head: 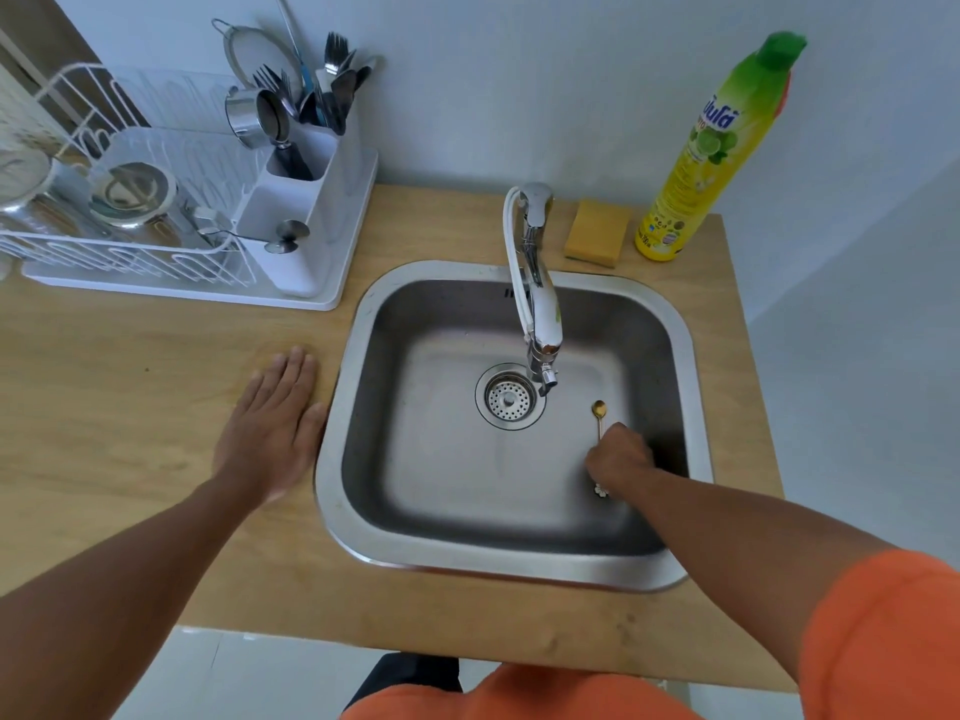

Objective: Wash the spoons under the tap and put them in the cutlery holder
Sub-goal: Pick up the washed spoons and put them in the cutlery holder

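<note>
A small gold spoon [599, 414] lies on the floor of the steel sink [343, 407], right of the drain. My right hand [618, 457] is down in the basin with its fingers closed around the spoon's handle; the bowl sticks out beyond the knuckles and the decorated handle end shows below the hand. My left hand [272, 423] rests flat and open on the wooden counter just left of the sink. The chrome tap [537, 298] reaches over the basin; no water is running. The white cutlery holder [306, 200], with forks and spoons standing in it, is at the back left.
A white dish rack [130, 252] with metal bowls and a pot stands beside the holder on a white tray. A yellow sponge [595, 232] and a yellow-green dish soap bottle [711, 153] stand behind the sink on the right. The counter's right edge lies just past the sink.
</note>
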Motion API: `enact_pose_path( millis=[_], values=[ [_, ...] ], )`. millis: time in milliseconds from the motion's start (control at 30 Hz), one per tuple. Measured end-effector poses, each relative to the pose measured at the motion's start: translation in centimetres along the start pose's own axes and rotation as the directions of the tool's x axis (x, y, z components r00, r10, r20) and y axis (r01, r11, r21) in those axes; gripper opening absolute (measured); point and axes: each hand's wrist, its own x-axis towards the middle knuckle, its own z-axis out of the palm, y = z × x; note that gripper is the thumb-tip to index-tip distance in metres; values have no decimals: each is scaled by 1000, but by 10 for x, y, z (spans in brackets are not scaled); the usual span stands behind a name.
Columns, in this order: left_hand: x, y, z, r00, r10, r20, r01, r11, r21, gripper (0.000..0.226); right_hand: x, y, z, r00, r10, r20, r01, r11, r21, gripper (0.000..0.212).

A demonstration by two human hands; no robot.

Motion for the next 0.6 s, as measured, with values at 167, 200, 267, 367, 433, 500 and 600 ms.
enact_pose_path(
  millis=[167, 200, 267, 367, 433, 500, 600],
  values=[
    [1, 0, -1, 1000, -10, 18, 10, 1000, 8, 71, -4, 0, 5, 1000, -8, -9, 8, 999, -35, 9],
    [1, 0, -1, 1000, -10, 20, 10, 1000, 6, 71, -6, -2, 4, 1000, -21, 7, 22, 998, -56, 7],
    [1, 0, -1, 1000, -6, 17, 6, 1000, 3, 71, -10, -4, 3, 997, -60, 52, 65, 993, -99, 9],
    [1, 0, -2, 1000, -9, 13, 9, 1000, 0, 72, -22, -14, 6, 987, -109, 114, 127, 979, -162, 12],
    [1, 0, -2, 1000, -8, 10, 8, 1000, 0, 73, -33, -27, 13, 982, -149, 120, 169, 970, -176, 12],
    [0, 0, -2, 1000, -7, 15, 7, 1000, 3, 72, -45, -46, 21, 974, -198, 114, 214, 964, -156, 15],
    [0, -2, -1, 1000, -11, 17, 10, 1000, 7, 71, -63, -84, 32, 951, -302, 73, 306, 950, -57, 22]
  ],
)
